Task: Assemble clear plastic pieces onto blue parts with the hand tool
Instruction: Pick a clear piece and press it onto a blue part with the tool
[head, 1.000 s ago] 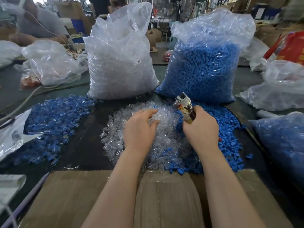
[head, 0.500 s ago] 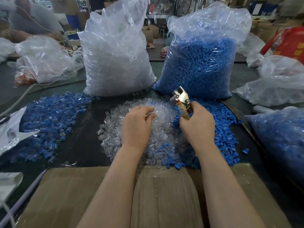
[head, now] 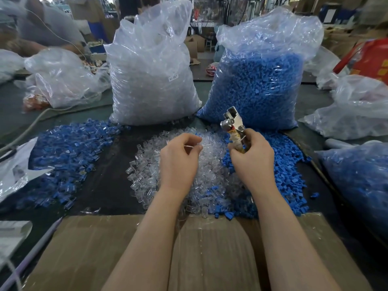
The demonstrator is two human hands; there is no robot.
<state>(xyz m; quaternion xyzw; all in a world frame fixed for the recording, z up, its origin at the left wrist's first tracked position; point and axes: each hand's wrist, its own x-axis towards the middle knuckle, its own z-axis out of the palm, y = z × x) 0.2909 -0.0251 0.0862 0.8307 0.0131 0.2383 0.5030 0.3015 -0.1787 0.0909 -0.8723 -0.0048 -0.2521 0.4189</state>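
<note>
on the dark table, glossy blue-and-clear pile (head: pixel 67 156) far left; left hand (head: pixel 178 162) curled over ribbed clear pieces (head: pixel 144 177), pinch contents hard to make out; right hand (head: pixel 252 160) clamped round shiny metal hand tool (head: pixel 233 124), handle hidden; matte blue parts (head: pixel 287 175) rightmost.

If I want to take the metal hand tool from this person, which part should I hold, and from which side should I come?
Probably the metal head of the hand tool. It stands bare above the right hand, tilted up and away toward the blue bag; the wrapped handle is enclosed by fingers. Come from above and from the far side.
</note>
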